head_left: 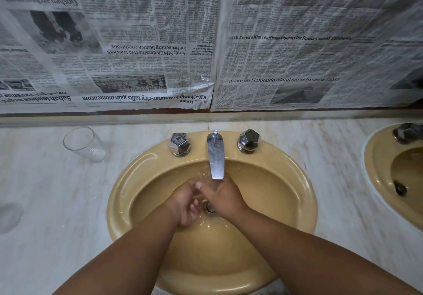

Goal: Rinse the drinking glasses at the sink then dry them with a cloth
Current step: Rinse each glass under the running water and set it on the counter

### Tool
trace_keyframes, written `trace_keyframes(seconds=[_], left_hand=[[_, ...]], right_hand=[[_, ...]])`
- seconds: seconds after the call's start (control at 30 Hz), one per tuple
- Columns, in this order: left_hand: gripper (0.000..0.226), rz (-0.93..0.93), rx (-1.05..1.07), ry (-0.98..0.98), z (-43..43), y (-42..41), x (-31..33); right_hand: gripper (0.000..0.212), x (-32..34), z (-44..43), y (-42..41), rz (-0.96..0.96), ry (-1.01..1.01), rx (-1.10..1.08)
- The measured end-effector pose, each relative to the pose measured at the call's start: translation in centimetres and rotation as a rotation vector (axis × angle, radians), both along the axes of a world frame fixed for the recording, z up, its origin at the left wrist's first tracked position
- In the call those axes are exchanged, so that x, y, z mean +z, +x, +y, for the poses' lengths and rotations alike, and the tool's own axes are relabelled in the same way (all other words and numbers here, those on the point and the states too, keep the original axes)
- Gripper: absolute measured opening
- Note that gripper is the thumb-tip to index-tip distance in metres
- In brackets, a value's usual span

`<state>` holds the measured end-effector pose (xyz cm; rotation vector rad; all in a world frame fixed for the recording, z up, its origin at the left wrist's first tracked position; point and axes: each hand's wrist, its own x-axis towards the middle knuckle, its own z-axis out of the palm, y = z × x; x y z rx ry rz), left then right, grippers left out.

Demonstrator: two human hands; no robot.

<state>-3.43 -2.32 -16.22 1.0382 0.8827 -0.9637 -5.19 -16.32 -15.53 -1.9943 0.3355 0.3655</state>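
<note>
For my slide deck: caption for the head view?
Left hand and right hand meet under running tap; glass sits aside.

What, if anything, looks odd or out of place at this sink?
Newspaper covers the wall behind the sink; its left sheets hang upside down. The left hand and right hand meet under the running tap holding nothing, while a glass stands on the counter.

left hand [185, 203], right hand [225, 198] touching under running tap [215, 157], glass [84, 145] on counter [45, 191]
</note>
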Motion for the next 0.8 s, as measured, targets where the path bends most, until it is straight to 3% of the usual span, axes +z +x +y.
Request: trace_keyframes(seconds=[0.07, 0.17, 0.23, 0.3, 0.37, 0.43, 0.53, 0.57, 0.7, 0.8], left_hand=[[0.037, 0.022, 0.025, -0.040, 0.3, 0.2, -0.3], [0.033, -0.129, 0.040, 0.047, 0.3, -0.1, -0.3], [0.033, -0.132, 0.065, -0.065, 0.5, -0.5, -0.5], [0.034, -0.036, 0.060, -0.192, 1.0, -0.7, -0.9], [0.043, 0.049, -0.029, -0.166, 1.0, -0.6, -0.8], [0.040, -0.014, -0.079, -0.041, 0.2, -0.4, -0.8], [0.023, -0.280, 0.014, 0.115, -0.9, -0.7, -1.3], [0.022, -0.276, 0.037, 0.097, -0.8, -0.8, -1.5], [0.033, 0.011, -0.010, -0.100, 0.5, -0.6, -0.9], [0.033, -0.051, -0.004, 0.011, 0.0, -0.5, -1.5]], right_hand=[[0.050, 0.0, -0.1, -0.5, -0.047, -0.045, 0.068], [0.048, 0.8, -0.3, -0.4, 0.082, 0.115, -0.032], [0.038, 0.8, -0.5, -0.2, 0.124, 0.142, -0.005], [0.032, 0.9, -1.2, -0.3, 0.015, 0.052, 0.131], [0.032, 0.7, -1.9, -0.7, -0.105, -0.070, 0.288], [0.022, 0.7, -1.7, -0.8, -0.099, -0.076, 0.228], [0.038, 0.7, -0.3, -0.1, 0.197, 0.166, -0.161], [0.043, 0.7, -0.2, 0.1, 0.219, 0.172, -0.174], [0.048, 0.7, -1.0, -0.3, -0.007, -0.083, 0.086], [0.049, 0.2, -0.5, -0.5, 0.058, 0.071, -0.047]])
